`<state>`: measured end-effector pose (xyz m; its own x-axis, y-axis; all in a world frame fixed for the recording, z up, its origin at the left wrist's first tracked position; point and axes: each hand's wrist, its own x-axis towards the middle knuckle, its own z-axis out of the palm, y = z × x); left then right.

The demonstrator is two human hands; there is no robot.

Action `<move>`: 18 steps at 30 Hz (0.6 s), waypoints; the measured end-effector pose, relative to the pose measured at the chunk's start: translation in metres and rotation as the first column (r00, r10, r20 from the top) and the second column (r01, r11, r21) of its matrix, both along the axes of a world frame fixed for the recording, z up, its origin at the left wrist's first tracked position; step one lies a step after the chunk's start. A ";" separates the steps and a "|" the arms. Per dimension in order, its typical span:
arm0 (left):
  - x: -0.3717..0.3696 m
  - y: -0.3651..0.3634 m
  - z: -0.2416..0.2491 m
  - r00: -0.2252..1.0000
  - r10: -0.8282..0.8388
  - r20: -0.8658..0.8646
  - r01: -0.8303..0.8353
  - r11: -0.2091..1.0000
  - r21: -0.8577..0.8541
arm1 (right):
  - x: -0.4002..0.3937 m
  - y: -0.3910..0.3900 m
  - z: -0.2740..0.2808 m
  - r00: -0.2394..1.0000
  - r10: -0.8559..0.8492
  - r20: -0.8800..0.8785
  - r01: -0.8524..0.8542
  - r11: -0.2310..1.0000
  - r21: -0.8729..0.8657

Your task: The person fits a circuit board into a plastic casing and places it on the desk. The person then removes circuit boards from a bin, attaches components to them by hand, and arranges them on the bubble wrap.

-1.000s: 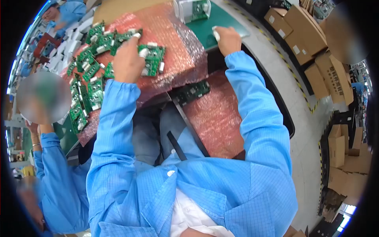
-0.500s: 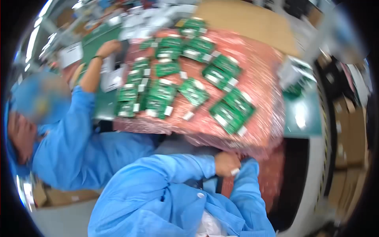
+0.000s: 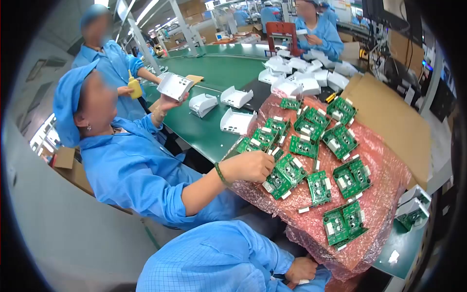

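Observation:
My left hand [image 3: 300, 270] is closed low in front of me, against my right sleeve [image 3: 317, 282] and just below the table's edge. A small white patch shows at its fingers; what they hold, if anything, is hidden. My right hand cannot be made out beyond its sleeve. Nearest to my hands is pink bubble wrap [image 3: 311, 238], hanging over the table edge. On it lie several green circuit boards with white connectors, among them a nearby pair [image 3: 344, 223] and a single board [image 3: 319, 188].
At left, a seated co-worker holds a white plastic housing [image 3: 175, 87] and reaches a hand [image 3: 250, 166] over the boards. A standing person holds a yellow bottle [image 3: 134, 87]. More white housings [image 3: 237, 121] stand on the green table [image 3: 194, 131]. Cardboard [image 3: 389, 121] lies behind the wrap.
My view has swung left and up, showing more of the room. The co-worker's arm now reaches over the boards, and a white housing is in their other hand. My left hand stays near my right sleeve.

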<state>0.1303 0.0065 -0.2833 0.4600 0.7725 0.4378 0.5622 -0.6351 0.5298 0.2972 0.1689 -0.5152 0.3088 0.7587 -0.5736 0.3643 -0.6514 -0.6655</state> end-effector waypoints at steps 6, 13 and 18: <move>0.001 -0.001 0.004 0.995 0.002 -0.095 -0.008 0.998 -0.063 | 0.019 -0.026 0.025 0.932 -0.219 -0.289 0.231 0.973 0.007; 0.007 0.006 0.001 0.963 0.006 -0.269 -0.092 0.947 -0.307 | 0.104 -0.134 0.078 0.631 -0.399 -0.665 0.561 0.827 0.036; 0.016 -0.006 0.032 0.847 0.364 0.387 -0.048 0.777 -0.628 | 0.059 -0.234 0.224 0.704 0.049 -0.708 0.391 0.805 0.445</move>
<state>0.1463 0.0010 -0.2513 0.1213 0.9925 -0.0111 0.2263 -0.0168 0.9739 0.3560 -0.0649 -0.2912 0.1746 0.9651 -0.1951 -0.3926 -0.1135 -0.9127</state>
